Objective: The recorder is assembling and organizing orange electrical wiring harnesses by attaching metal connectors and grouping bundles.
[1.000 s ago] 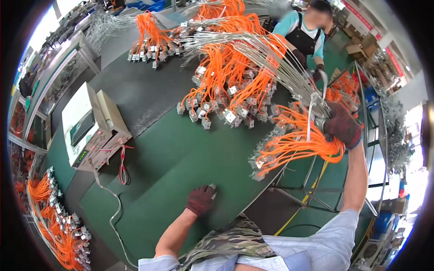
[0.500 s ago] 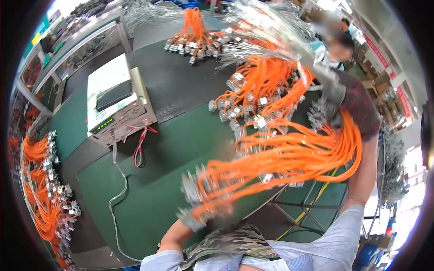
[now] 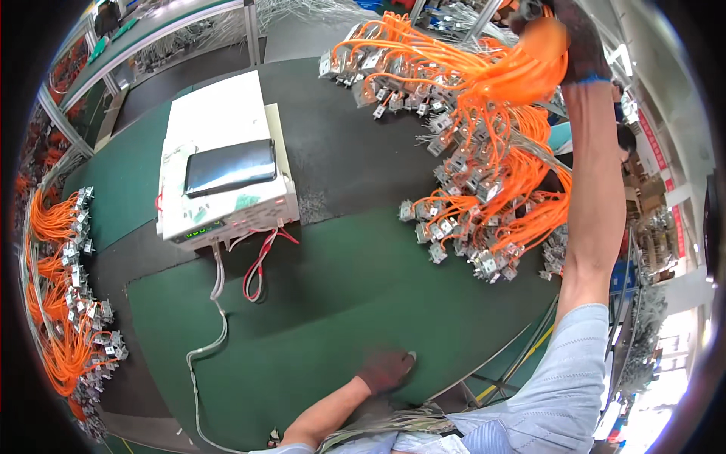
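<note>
My right hand [image 3: 582,41], in a dark glove, reaches out to the far right and is closed round a bundle of orange cables [image 3: 499,76]. The cables' silvery connectors [image 3: 363,72] hang toward the left, over more orange cables on the table. Beneath and nearer lies a heap of similar orange cables with metal connectors [image 3: 484,181]. My left hand [image 3: 387,371], gloved in dark red and black, rests low over the near part of the green mat [image 3: 325,325]. Blur hides how its fingers lie, and a small greyish spot shows at their tip.
A white bench instrument [image 3: 219,113] with a dark phone [image 3: 231,166] on top stands left of centre. Red and grey leads [image 3: 261,272] hang from its front, and a pale cord [image 3: 193,363] runs nearer. More orange cables [image 3: 57,303] line the left edge. A person is partly visible behind my right arm.
My right hand has carried the cable bundle away, toward the far right. My left hand has come off the connectors and now lies over the mat. The view has shifted too.
</note>
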`<state>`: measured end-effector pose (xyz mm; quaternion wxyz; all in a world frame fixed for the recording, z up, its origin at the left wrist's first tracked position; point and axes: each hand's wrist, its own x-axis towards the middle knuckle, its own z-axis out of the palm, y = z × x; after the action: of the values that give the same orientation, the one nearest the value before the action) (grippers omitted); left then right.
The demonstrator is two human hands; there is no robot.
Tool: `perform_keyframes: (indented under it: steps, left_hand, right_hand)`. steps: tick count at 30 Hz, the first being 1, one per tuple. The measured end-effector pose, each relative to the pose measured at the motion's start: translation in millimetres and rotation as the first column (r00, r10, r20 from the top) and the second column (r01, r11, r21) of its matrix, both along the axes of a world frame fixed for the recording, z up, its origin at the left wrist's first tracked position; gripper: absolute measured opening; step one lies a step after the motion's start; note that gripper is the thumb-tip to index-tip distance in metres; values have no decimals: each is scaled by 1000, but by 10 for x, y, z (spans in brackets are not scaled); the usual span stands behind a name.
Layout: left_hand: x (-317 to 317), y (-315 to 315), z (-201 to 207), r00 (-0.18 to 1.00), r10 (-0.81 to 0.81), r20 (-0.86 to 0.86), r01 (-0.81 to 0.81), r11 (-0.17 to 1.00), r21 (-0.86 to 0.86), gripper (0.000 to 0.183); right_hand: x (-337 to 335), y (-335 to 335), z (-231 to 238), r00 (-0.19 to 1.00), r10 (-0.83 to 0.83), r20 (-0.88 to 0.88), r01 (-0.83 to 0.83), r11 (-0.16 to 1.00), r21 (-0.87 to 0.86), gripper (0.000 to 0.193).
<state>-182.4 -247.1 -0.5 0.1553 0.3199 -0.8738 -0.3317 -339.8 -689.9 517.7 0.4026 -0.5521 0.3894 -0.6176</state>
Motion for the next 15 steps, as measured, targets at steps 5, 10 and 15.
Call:
perform_keyframes:
  steps: [5,10,15]
  left_hand:
    - [-28,52,-14,999,4,-32,0,993,114,33]
    - [-1,-175,58,991,-22,-129,52,971,234,32]
    - [-111,-207,164,998,-42,37,15,832,555,36]
  right_hand:
    - [-28,-1290,-545,984,-91,151,91,996,4,27]
    - [-298,-2081,-2133,856,-449,-257,441,893,-91,58]
    - [489,-1551,-3977,229,-662,-714,303,746,-594,89]
